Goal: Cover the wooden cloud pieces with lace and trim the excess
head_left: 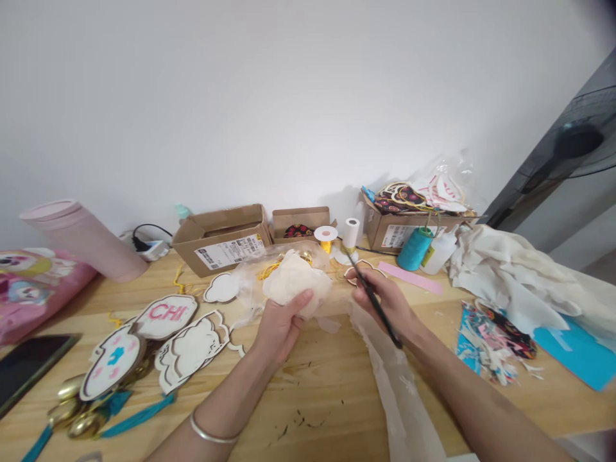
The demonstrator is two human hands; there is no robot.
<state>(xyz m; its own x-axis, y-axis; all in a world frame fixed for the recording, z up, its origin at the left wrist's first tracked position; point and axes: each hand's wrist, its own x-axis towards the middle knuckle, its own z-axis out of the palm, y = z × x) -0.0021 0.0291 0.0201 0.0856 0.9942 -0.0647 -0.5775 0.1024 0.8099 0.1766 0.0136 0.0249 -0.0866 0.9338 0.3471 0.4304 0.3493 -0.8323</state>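
Note:
My left hand (282, 321) is closed around a cream cloud-shaped piece (294, 281), holding it up above the wooden table (317, 398). My right hand (385, 301) grips a thin black tool (373, 298) that slants from the wrist up toward a white roll. A strip of whitish fabric (399, 385) hangs under my right forearm. Crumpled clear plastic (253, 282) lies behind the piece.
Cloud-shaped cutouts (192, 350), one lettered "CHI" (166, 314), lie at left with gold bells and teal tassels (86, 417). Cardboard boxes (221, 240) line the wall. A teal thread spool (414, 249), glue bottle (440, 251), white cloth (510, 269) and fabric scraps (491, 340) sit right.

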